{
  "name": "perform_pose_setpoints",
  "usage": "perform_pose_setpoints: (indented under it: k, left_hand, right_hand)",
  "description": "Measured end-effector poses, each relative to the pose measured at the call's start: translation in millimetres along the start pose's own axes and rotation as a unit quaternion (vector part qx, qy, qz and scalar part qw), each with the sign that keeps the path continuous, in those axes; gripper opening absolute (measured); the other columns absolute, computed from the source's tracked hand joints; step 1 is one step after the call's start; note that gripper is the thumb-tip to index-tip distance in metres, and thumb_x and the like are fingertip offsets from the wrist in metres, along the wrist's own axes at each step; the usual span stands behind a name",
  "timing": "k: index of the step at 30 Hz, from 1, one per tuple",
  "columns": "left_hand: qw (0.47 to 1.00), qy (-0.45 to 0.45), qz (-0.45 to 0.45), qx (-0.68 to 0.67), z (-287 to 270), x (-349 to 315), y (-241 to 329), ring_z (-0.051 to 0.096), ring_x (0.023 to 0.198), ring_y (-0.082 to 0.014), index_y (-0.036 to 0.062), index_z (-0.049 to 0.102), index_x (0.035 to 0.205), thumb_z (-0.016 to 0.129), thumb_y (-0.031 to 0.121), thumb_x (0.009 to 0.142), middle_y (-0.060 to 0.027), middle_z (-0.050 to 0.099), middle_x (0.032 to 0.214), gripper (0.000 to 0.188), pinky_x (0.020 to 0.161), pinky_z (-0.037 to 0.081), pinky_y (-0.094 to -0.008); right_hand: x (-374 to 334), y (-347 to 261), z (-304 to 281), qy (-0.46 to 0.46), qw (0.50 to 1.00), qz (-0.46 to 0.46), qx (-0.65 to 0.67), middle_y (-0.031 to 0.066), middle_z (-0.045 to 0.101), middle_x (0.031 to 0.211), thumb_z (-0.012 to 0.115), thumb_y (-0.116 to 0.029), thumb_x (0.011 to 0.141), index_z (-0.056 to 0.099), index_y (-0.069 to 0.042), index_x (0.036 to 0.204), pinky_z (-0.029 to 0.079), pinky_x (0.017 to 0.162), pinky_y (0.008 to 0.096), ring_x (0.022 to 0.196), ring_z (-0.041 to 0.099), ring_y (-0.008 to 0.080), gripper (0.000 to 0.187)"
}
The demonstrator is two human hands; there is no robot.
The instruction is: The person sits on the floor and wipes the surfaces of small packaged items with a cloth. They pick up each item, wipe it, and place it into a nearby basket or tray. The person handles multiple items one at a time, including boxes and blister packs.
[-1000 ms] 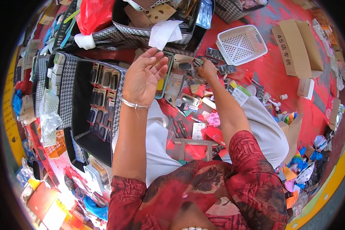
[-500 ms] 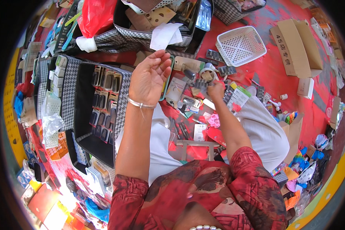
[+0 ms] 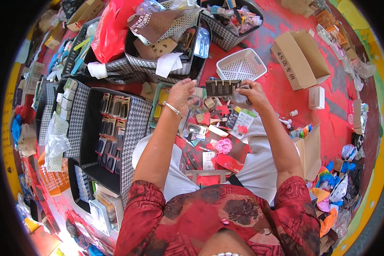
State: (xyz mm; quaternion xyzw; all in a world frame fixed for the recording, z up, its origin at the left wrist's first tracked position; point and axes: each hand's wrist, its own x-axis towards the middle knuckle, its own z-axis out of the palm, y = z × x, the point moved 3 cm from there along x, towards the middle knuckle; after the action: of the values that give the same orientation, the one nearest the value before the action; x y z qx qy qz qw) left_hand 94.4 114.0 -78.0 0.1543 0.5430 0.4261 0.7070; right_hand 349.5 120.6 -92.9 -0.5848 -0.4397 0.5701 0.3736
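Note:
In front of me my right hand (image 3: pixel 252 94) pinches the right end of a flat black card (image 3: pixel 219 88) with light marks along its edges. Something greyish and see-through hangs beneath those fingers; its kind is unclear. My left hand (image 3: pixel 180 97) is raised left of the card, fingers stretched towards it and apart from it. Below both hands lies a heap of small goods: a pink flower-shaped piece (image 3: pixel 223 146), a white and green packet (image 3: pixel 243 123), a white box-like piece (image 3: pixel 218 130) and a red flat piece (image 3: pixel 229 163).
A black-lined checked box (image 3: pixel 128 141) holding rows of carded dark items stands at my left. Beyond my hands are a white perforated basket (image 3: pixel 242 64), an open cardboard box (image 3: pixel 301 59) and a stuffed checked bin (image 3: pixel 158 64). A green basket (image 3: pixel 154 106) sits beside my left forearm.
My right hand has risen from the heap with the black card and brought it up ahead of me. My left hand has shifted lower and turned towards it. The view has swung slightly right.

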Motion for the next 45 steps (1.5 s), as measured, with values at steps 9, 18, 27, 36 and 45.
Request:
perform_pose_setpoints:
  k: [9,18,27,36,45]
  left_hand:
    - [0.913,-0.332,-0.010,-0.237,50,-20,2,0.048,0.111,-0.0318,0.0123,0.038,0.126,0.026,0.050,0.092,-0.0203,0.047,0.122,0.052,0.093,0.039,-0.0444]
    - [0.948,-0.194,0.058,-0.245,43,-3,6,0.057,0.086,-0.0244,0.0200,0.040,0.126,0.027,0.045,0.093,-0.0133,0.056,0.095,0.043,0.077,0.050,-0.0421]
    - [0.958,-0.243,-0.028,-0.149,70,-9,-41,0.048,0.112,-0.0218,0.0120,0.042,0.122,0.025,0.048,0.093,-0.0080,0.049,0.121,0.049,0.095,0.040,-0.0362]
    - [0.981,-0.144,0.034,-0.129,26,12,-13,0.054,0.100,-0.0256,0.0053,0.042,0.125,0.027,0.040,0.095,-0.0117,0.057,0.104,0.049,0.089,0.043,-0.0412]
    - [0.995,-0.095,0.021,0.022,49,-5,-24,0.054,0.067,-0.0123,0.0167,0.041,0.124,0.038,0.049,0.090,-0.0026,0.053,0.084,0.047,0.055,0.048,-0.0257]
  right_hand:
    - [-78,-90,67,0.162,0.674,-0.562,-0.451,0.0031,0.053,0.072,0.058,-0.007,0.063,0.055,-0.008,0.068,0.039,0.056,0.0315,0.065,0.054,0.0173,0.006]
    - [-83,-96,58,0.030,0.832,-0.444,-0.330,0.0059,0.058,0.076,0.069,-0.013,0.065,0.059,-0.006,0.083,0.044,0.057,0.0326,0.067,0.058,0.0217,0.021]
    - [-38,-79,69,0.064,0.916,-0.354,-0.177,0.0150,0.054,0.103,0.062,-0.010,0.072,0.058,-0.005,0.094,0.041,0.086,0.0380,0.096,0.051,0.0322,0.023]
    - [-76,-62,103,0.003,0.799,-0.469,-0.378,0.0073,0.053,0.098,0.056,-0.004,0.065,0.057,-0.006,0.077,0.043,0.079,0.0393,0.093,0.050,0.0263,0.013]
    - [-50,-77,45,0.216,0.897,-0.354,-0.156,0.0131,0.056,0.083,0.056,-0.006,0.070,0.059,-0.004,0.084,0.045,0.070,0.0394,0.078,0.055,0.0306,0.014]
